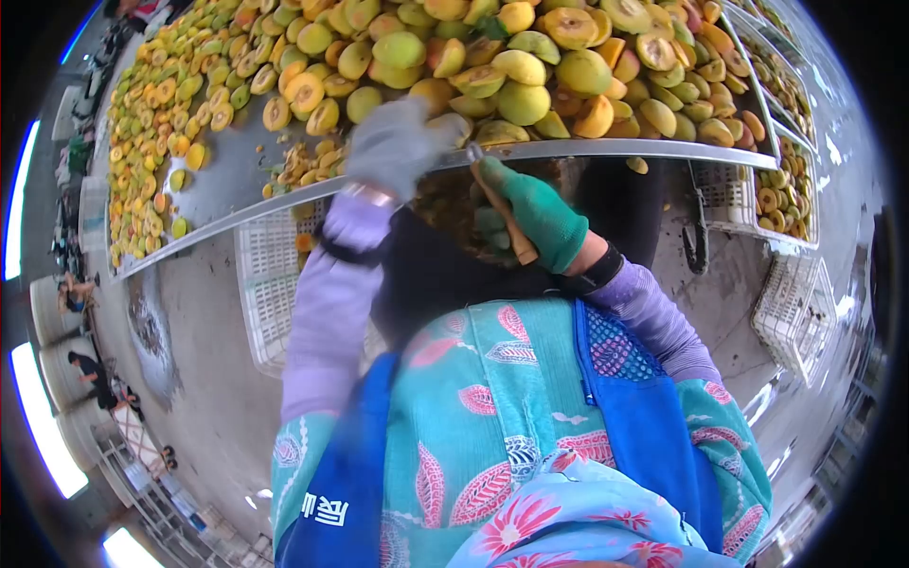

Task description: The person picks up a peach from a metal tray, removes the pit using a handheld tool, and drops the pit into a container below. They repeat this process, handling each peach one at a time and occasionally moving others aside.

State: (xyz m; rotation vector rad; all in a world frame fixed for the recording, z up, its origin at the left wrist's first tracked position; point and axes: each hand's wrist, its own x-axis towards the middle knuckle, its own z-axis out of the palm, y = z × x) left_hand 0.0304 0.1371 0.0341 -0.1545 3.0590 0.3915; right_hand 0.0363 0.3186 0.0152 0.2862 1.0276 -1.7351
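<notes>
My right hand (538,213), in a green glove, is closed around a small knife with a wooden handle (518,237). Its short metal end points up toward the table's front rim. To its left, my left hand (396,144) in a grey glove reaches over that rim to the fruit pile. Motion smears its fingers, and I cannot tell whether they hold a piece. Heaped yellow-green stone fruit (522,101), whole and halved, covers much of the metal table (227,156). Cut halves with a hollow centre (305,92) lie just beyond my left hand.
White plastic crates stand below the table, one at left (270,284) and one at right (724,194). Another white crate (795,308) sits on the wet concrete floor. Crates of cut fruit (784,194) line the right end. Other people (90,374) sit far off at left.
</notes>
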